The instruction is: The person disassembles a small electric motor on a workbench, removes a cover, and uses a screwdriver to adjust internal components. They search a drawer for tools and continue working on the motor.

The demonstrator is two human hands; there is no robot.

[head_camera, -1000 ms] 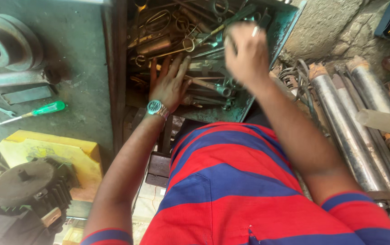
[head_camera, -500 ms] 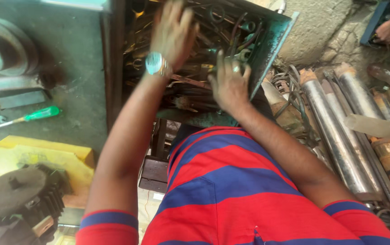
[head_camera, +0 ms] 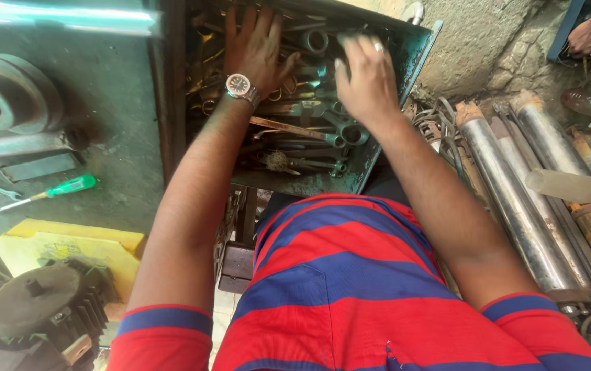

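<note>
I'm seeing an open green metal toolbox (head_camera: 416,65) sitting tilted against the bench edge. Inside, greasy steel spanners (head_camera: 309,130) are lying heaped and crossing each other, mostly flat, filling its tray.

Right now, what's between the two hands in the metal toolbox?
In the head view, between the left hand and right hand lie loose grey steel spanners heaped in the green metal toolbox; no bare floor shows there.

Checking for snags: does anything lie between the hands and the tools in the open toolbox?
Nothing visible does. The left hand and right hand are already down among the spanners inside the green metal toolbox.
</note>
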